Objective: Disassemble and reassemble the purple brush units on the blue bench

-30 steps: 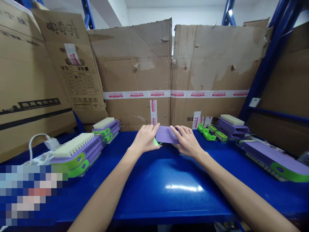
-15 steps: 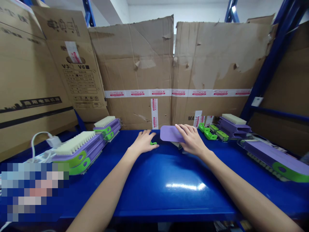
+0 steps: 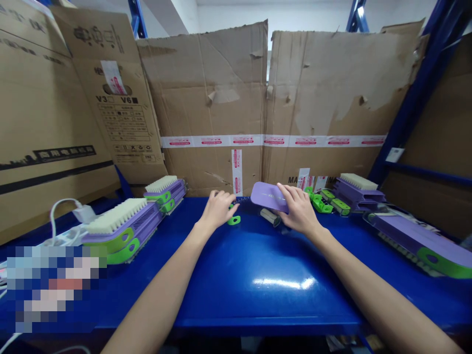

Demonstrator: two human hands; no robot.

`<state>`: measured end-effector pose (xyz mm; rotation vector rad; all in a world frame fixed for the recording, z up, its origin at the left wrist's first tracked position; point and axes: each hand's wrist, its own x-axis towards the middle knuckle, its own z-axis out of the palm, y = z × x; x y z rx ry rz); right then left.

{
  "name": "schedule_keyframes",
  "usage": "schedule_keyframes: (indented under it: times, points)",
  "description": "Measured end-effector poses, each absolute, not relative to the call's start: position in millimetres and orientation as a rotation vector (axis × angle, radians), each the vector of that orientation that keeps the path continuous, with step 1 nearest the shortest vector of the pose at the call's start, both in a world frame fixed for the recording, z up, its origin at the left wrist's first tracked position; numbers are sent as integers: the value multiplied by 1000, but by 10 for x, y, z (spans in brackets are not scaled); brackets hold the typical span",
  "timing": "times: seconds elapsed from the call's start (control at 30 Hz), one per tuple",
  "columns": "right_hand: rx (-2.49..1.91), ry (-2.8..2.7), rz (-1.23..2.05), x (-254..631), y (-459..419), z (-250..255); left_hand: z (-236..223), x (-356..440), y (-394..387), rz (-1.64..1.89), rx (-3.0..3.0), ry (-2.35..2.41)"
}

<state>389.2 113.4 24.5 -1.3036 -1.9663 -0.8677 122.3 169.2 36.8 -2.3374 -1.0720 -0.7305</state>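
Note:
A purple plastic cover (image 3: pixel 268 195) with rounded corners is tilted up in my right hand (image 3: pixel 300 209), whose fingers wrap its right end. Below the cover, a small pale cylinder-like piece (image 3: pixel 270 217) sits on the blue table. My left hand (image 3: pixel 217 209) is closed at the table's far part, fingers curled and thumb pointing right. A green plastic part with a hole (image 3: pixel 233 220) is just below that thumb. From the left fingertips a dark ribbed strip (image 3: pixel 242 200) extends to the right; I cannot make out how the fingers hold it.
Purple and green brush heads with cream bristles (image 3: pixel 116 216) are stacked at left, beside a white power strip with a plug (image 3: pixel 84 213). Green clips (image 3: pixel 320 203), more purple parts (image 3: pixel 359 194) and a long purple brush (image 3: pixel 420 236) lie at right. Cardboard panels (image 3: pixel 214 98) stand behind.
My left hand let go of the purple cover and closed by the dark strip. My right hand shifted right and tilted the cover, exposing the pale piece and the green part.

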Motion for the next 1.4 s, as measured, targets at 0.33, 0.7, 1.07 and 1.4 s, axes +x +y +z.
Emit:
schedule_keyframes:
  times: [0.33,0.7,1.07,1.4]
  points:
    - [-1934,-1487,-635,4069,1218,193,412,1096,1768,-931,-2146,-1203]
    - [-1797,-1596,-603,4042,1243,132,376,1218,1725,-935,-2160,-917]
    - [-1145,-1568,-64,3567,1073,205,385,1263,1664,-910,-2150,-723]
    - [-995,-1225,662,3523,1093,223,368,1352,1583,-803,-2182,-607]
